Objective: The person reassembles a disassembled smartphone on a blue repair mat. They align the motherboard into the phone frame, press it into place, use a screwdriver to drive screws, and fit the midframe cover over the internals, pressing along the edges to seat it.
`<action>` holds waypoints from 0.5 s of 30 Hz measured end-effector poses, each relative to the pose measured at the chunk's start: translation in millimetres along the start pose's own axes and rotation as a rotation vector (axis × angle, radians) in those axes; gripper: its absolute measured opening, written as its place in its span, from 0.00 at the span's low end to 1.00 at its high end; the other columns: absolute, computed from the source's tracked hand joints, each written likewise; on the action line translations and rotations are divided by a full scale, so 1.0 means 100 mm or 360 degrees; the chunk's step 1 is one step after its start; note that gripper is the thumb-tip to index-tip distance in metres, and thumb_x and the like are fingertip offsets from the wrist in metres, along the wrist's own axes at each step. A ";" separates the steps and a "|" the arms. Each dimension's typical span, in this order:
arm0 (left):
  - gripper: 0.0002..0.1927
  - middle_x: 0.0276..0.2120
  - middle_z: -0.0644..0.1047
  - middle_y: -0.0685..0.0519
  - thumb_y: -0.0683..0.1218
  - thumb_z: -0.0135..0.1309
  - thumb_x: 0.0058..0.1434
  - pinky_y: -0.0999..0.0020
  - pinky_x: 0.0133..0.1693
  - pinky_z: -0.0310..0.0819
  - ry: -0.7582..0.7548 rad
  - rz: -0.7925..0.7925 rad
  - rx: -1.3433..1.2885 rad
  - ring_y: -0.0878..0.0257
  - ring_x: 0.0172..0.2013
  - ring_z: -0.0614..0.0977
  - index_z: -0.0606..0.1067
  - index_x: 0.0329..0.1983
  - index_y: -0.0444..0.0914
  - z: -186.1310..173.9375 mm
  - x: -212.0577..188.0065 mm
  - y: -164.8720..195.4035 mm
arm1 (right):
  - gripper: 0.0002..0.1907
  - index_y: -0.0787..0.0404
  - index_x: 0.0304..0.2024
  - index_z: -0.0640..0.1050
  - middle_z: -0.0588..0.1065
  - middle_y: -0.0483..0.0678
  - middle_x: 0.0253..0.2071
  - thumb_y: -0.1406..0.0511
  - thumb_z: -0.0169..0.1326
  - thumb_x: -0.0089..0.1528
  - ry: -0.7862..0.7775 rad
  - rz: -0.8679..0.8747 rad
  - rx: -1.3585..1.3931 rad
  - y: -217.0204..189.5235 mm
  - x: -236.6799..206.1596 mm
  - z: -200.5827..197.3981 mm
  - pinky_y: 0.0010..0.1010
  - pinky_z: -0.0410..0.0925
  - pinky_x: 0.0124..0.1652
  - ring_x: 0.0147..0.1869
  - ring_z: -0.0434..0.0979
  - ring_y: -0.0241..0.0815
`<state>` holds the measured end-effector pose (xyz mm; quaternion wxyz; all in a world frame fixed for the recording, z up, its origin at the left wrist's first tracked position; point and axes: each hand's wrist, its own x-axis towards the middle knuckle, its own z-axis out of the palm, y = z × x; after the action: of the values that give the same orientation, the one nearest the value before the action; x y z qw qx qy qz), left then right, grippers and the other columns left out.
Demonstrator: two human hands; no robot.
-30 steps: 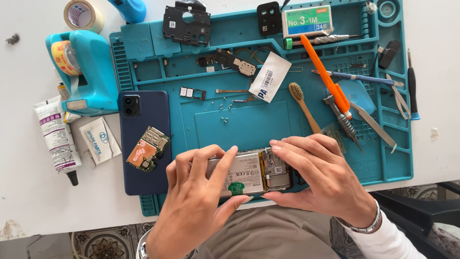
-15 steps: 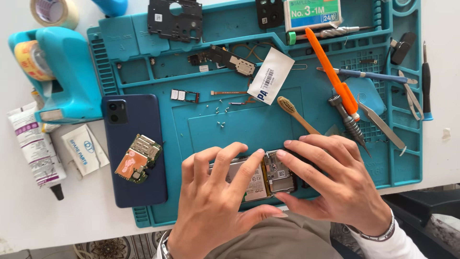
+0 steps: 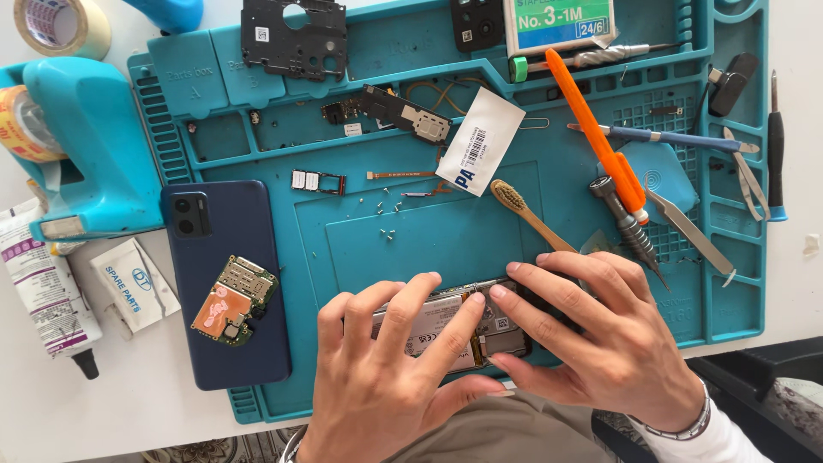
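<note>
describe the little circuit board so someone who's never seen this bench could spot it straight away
Start at the big teal work mat and go to its left edge, where a dark blue phone back cover lies camera side up. The small circuit board rests on the cover's lower half, left of the left hand. It alone is green with an orange patch.

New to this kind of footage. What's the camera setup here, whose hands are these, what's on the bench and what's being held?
There is one view, from a camera worn on the person's head, looking down at their own two bare hands. No robot is involved.

The left hand and right hand both press on an opened phone body with its battery showing, lying on a teal work mat.

Left of it, a dark blue back cover carries a small circuit board. Also on the mat lie an orange pry tool, a wooden brush, a screwdriver and loose screws. A glue tube and tape dispenser sit off the mat.
</note>
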<state>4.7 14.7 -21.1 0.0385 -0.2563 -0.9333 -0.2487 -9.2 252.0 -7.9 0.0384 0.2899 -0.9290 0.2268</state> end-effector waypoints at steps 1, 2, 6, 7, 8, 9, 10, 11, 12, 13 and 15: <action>0.30 0.57 0.72 0.52 0.73 0.50 0.63 0.51 0.54 0.60 0.0003 0.0000 0.0004 0.54 0.55 0.71 0.78 0.59 0.53 0.00 0.00 0.00 | 0.26 0.55 0.52 0.81 0.76 0.46 0.53 0.51 0.66 0.54 -0.0002 -0.0005 -0.0007 0.00 0.00 0.00 0.45 0.64 0.53 0.56 0.75 0.49; 0.30 0.57 0.72 0.52 0.73 0.50 0.63 0.51 0.54 0.60 0.0007 0.0001 0.0009 0.54 0.55 0.71 0.78 0.59 0.53 0.01 0.00 0.00 | 0.26 0.54 0.51 0.81 0.76 0.46 0.53 0.51 0.65 0.54 -0.0005 -0.0010 -0.0015 0.00 -0.01 0.00 0.45 0.64 0.53 0.56 0.75 0.49; 0.30 0.57 0.72 0.52 0.73 0.50 0.63 0.51 0.54 0.60 0.0012 0.0006 0.0007 0.54 0.55 0.71 0.78 0.59 0.53 0.02 -0.02 0.00 | 0.27 0.54 0.51 0.81 0.76 0.46 0.53 0.50 0.65 0.54 0.0001 -0.0009 -0.0024 0.01 -0.01 0.01 0.45 0.63 0.53 0.56 0.75 0.49; 0.30 0.57 0.72 0.52 0.73 0.50 0.63 0.51 0.54 0.60 0.0018 0.0007 0.0011 0.54 0.55 0.71 0.78 0.59 0.53 0.02 -0.02 0.00 | 0.27 0.54 0.51 0.81 0.76 0.46 0.53 0.50 0.65 0.54 -0.0001 -0.0013 -0.0027 0.01 -0.01 0.01 0.45 0.63 0.53 0.56 0.75 0.49; 0.30 0.58 0.72 0.52 0.73 0.50 0.63 0.51 0.54 0.60 0.0024 0.0009 0.0016 0.54 0.55 0.71 0.78 0.59 0.53 0.03 -0.02 0.00 | 0.27 0.54 0.52 0.81 0.76 0.46 0.53 0.50 0.65 0.54 -0.0004 -0.0016 -0.0029 0.01 -0.01 0.00 0.45 0.63 0.53 0.56 0.75 0.49; 0.30 0.58 0.72 0.52 0.73 0.50 0.63 0.50 0.54 0.60 0.0028 0.0010 0.0019 0.54 0.55 0.71 0.78 0.59 0.53 0.03 -0.02 0.00 | 0.27 0.54 0.52 0.81 0.76 0.46 0.53 0.50 0.66 0.54 -0.0009 -0.0019 -0.0030 0.01 -0.01 0.00 0.45 0.63 0.53 0.56 0.75 0.49; 0.30 0.59 0.72 0.53 0.72 0.52 0.63 0.51 0.54 0.60 0.0017 0.0013 0.0017 0.54 0.55 0.71 0.78 0.60 0.53 0.03 -0.03 0.00 | 0.27 0.54 0.52 0.81 0.76 0.46 0.53 0.50 0.66 0.54 -0.0011 -0.0020 -0.0030 0.01 0.00 0.00 0.45 0.63 0.53 0.56 0.75 0.49; 0.30 0.59 0.72 0.55 0.72 0.53 0.62 0.51 0.54 0.59 0.0007 0.0017 0.0015 0.54 0.55 0.71 0.78 0.60 0.52 0.03 -0.03 0.00 | 0.27 0.54 0.52 0.81 0.76 0.46 0.53 0.50 0.66 0.54 -0.0012 -0.0022 -0.0030 0.01 0.00 0.00 0.45 0.63 0.53 0.56 0.75 0.49; 0.30 0.60 0.72 0.56 0.71 0.54 0.62 0.51 0.54 0.59 -0.0002 0.0020 0.0014 0.55 0.55 0.71 0.78 0.60 0.52 0.03 -0.03 0.00 | 0.27 0.54 0.52 0.81 0.76 0.46 0.53 0.50 0.66 0.54 -0.0013 -0.0026 -0.0031 0.01 0.00 0.00 0.45 0.63 0.52 0.56 0.75 0.49; 0.29 0.61 0.71 0.56 0.71 0.55 0.61 0.51 0.54 0.59 -0.0004 0.0037 0.0019 0.55 0.56 0.71 0.78 0.59 0.52 0.03 -0.03 -0.01 | 0.27 0.55 0.52 0.81 0.76 0.46 0.53 0.51 0.66 0.54 -0.0012 -0.0025 -0.0028 0.01 0.00 0.00 0.45 0.63 0.53 0.56 0.75 0.49; 0.29 0.63 0.71 0.56 0.70 0.57 0.60 0.51 0.55 0.59 -0.0006 0.0071 0.0032 0.55 0.57 0.70 0.78 0.59 0.53 0.03 -0.04 -0.02 | 0.27 0.55 0.52 0.81 0.76 0.46 0.53 0.51 0.66 0.54 -0.0009 -0.0026 -0.0022 0.01 0.01 0.00 0.45 0.64 0.53 0.56 0.75 0.49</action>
<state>7.1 13.0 -25.7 0.0448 -0.2772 -0.9299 -0.2378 -10.5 252.4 -8.6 0.0396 0.2979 -0.9282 0.2194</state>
